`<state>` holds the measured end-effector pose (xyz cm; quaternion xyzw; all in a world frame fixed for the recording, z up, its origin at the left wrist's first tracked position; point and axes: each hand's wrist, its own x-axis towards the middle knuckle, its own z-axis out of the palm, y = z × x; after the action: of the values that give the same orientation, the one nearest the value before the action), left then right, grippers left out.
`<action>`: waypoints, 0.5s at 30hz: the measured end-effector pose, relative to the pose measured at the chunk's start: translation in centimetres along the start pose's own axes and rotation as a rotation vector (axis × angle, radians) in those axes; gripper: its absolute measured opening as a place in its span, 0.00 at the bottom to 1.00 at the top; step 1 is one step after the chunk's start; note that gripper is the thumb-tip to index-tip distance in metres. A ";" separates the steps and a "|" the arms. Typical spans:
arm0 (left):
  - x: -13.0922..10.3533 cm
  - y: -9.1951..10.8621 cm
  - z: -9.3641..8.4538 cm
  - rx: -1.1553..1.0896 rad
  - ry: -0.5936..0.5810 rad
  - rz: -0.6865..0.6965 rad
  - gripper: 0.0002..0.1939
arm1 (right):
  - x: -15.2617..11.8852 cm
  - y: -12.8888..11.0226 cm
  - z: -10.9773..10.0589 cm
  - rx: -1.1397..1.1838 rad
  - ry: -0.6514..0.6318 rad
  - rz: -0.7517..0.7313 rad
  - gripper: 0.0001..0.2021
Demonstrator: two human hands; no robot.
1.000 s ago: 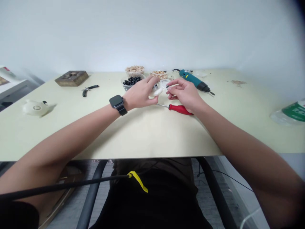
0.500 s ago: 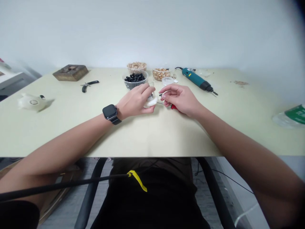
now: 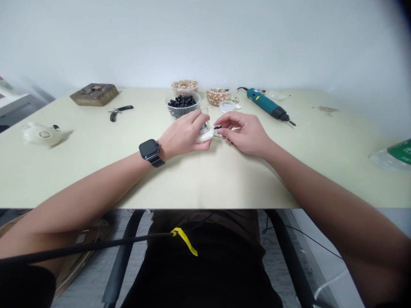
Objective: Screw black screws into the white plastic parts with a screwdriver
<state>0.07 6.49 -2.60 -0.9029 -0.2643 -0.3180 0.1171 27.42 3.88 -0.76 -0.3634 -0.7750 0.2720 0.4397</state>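
My left hand (image 3: 184, 133) is closed around a smooth white rounded piece (image 3: 205, 136), whose right end shows past my fingers. My fingers hide the rest of it. My right hand (image 3: 247, 133) is closed in a pinch, with a small black piece (image 3: 217, 127) between thumb and fingertips, close to the right end of the white piece. Below those fingertips lies a thin metal shaft (image 3: 219, 136); its other end is under my right hand. Just behind my left hand stands a clear bowl (image 3: 176, 112) of small black pieces.
Behind are a tub of pale bits (image 3: 185, 85), a tub of orange-brown bits (image 3: 218, 97) and a small clear lid (image 3: 226, 106). A teal rotary tool (image 3: 266, 105) lies right. Pliers (image 3: 118, 112), a wooden block (image 3: 94, 95) and another white shape (image 3: 41, 134) are left; a green-labelled bottle (image 3: 393, 156) is far right.
The right fingertips with the small black piece have come slightly closer to the white piece. A red handle seen under my right hand earlier is now covered. The view has tilted slightly.
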 end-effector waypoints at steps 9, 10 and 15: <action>0.0 0.0 0.2 0.019 -0.010 -0.026 0.26 | -0.2 -0.3 -0.1 -0.043 -0.004 -0.002 0.11; 0.0 0.0 0.2 0.021 -0.003 -0.025 0.26 | -0.2 -0.4 -0.1 -0.049 -0.003 -0.007 0.11; -0.1 -0.1 0.2 -0.013 0.018 -0.030 0.25 | -0.3 -0.8 -0.4 -0.102 -0.025 -0.060 0.12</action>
<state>0.07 6.61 -2.77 -0.8967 -0.2749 -0.3294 0.1089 27.59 3.23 -0.19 -0.3585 -0.8038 0.2231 0.4190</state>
